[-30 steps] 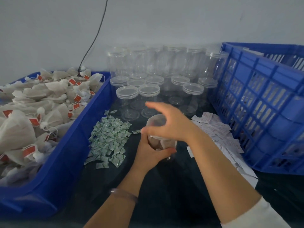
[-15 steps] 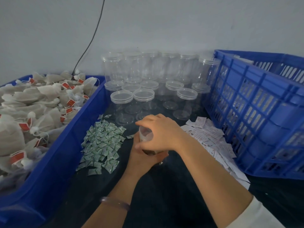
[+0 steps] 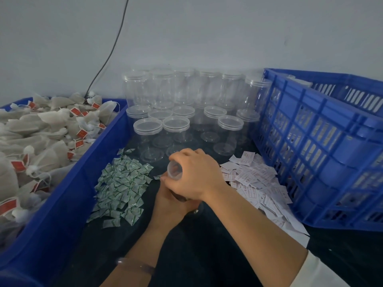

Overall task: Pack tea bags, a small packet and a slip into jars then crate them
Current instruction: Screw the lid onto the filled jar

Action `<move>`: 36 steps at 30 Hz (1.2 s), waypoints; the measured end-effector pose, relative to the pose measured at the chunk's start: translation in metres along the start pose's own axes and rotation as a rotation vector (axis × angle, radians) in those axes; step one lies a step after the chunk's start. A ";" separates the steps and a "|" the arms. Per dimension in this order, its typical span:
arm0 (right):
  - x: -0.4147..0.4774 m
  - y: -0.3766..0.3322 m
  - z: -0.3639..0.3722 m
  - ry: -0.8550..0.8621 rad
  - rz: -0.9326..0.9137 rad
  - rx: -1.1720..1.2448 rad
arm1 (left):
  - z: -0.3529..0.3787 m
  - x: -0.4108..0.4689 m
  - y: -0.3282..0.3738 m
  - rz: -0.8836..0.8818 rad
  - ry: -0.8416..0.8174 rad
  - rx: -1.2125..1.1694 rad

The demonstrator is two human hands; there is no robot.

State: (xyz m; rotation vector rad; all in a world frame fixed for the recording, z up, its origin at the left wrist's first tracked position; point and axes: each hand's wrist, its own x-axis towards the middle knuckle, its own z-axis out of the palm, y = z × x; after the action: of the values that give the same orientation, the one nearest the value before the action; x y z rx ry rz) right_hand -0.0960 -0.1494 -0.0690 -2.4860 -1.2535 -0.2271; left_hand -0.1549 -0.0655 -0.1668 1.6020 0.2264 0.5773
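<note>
Jar point(image 3: 175, 170), one, in firm grip of left hand point(image 3: 171, 205) and right hand point(image 3: 195, 172).

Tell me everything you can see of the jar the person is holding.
The jar is round, translucent plastic, mostly hidden. The right hand curls over its top end; the left hand grips its body from below. Only a round rim shows, tilted toward the green packets. It is in front of the rows of empty jars. Its contents cannot be made out.
</note>
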 end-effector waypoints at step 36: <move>-0.005 0.000 0.003 0.064 -0.016 -0.025 | 0.010 -0.004 0.006 0.003 0.085 0.058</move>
State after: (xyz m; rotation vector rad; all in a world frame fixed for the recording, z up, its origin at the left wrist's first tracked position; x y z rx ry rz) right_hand -0.0990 -0.1526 -0.0733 -2.4705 -1.2523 -0.3254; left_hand -0.1546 -0.0766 -0.1624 1.6354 0.3070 0.6472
